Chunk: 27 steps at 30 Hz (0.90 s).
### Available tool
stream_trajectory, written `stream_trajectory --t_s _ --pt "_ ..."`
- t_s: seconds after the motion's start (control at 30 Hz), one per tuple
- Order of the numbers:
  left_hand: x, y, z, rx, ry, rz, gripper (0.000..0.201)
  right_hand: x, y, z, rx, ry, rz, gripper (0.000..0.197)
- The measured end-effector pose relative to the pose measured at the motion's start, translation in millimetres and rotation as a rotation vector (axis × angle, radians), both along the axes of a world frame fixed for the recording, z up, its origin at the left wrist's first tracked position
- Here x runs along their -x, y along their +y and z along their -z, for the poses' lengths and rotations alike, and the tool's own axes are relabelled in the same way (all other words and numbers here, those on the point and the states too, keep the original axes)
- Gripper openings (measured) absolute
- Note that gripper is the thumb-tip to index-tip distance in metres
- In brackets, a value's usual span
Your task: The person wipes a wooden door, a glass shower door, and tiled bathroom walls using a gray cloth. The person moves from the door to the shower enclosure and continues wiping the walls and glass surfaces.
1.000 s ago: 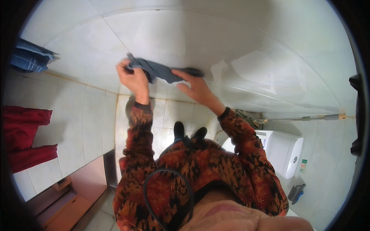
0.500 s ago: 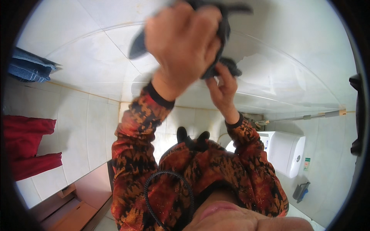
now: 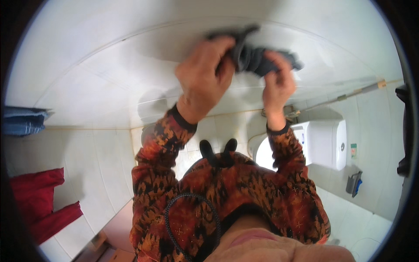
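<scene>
Since half a second ago the left hand has drawn back from the lens and looks smaller, and the dark cloth now bunches between both hands rather than trailing behind the big near hand. A second back the cloth was stretched flat and long; now it is gathered into a wad.

Cloth: dark grey, soft, limp, creased into thick folds, edges blurred by motion. It sits high in the view, held up against the pale wall, touching or just off it; cannot tell which.

Left hand: fingers curled over the cloth's left end, closed on it. Right hand: fingers pinched into the cloth's right side, also closed on it. Hands are near each other, joined only by the fabric.

Progress, as a judgement: the cloth seems partway through being folded or wrung, halfway gathered, with a loose tail still sticking out at the right. Not neat, not finished.

Sleeves: knit-looking fabric, orange, rust and black pattern, dark ribbed cuffs.

Outward: glossy white tiles with thin grout lines, curved by the lens. White toilet cistern, smooth hard plastic or ceramic, round button on its front. Red cloth hanging at the left, blue folded fabric above it. Small grey and blue holder on the wall low at right.
</scene>
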State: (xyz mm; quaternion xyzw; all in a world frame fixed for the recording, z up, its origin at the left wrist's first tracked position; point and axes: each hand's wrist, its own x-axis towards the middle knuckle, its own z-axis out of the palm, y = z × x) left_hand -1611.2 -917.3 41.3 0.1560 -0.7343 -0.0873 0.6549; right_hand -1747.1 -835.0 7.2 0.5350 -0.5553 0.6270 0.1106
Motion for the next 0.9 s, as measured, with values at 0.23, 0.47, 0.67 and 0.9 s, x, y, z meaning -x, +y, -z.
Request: stream_trajectory --t_s 0.23,0.47,0.67,0.9 --pt "10.9 5.7 -54.0 -0.06 0.014 0.119 0.019 20.7 -18.3 -67.0 0.356 0.175 0.06 0.027" --pt "15.2 17.2 72.8 -0.265 -0.156 0.065 0.026 3.8 0.9 50.0 -0.156 0.263 0.083 0.033" --pt "13.1 18.6 82.9 -0.355 -0.231 0.114 0.026 8.6 9.0 45.6 -0.237 0.256 0.107 0.027" --pt "48.9 8.2 -31.4 -0.073 0.277 0.27 0.022 47.6 -2.5 -98.5 0.304 0.373 0.209 0.036"
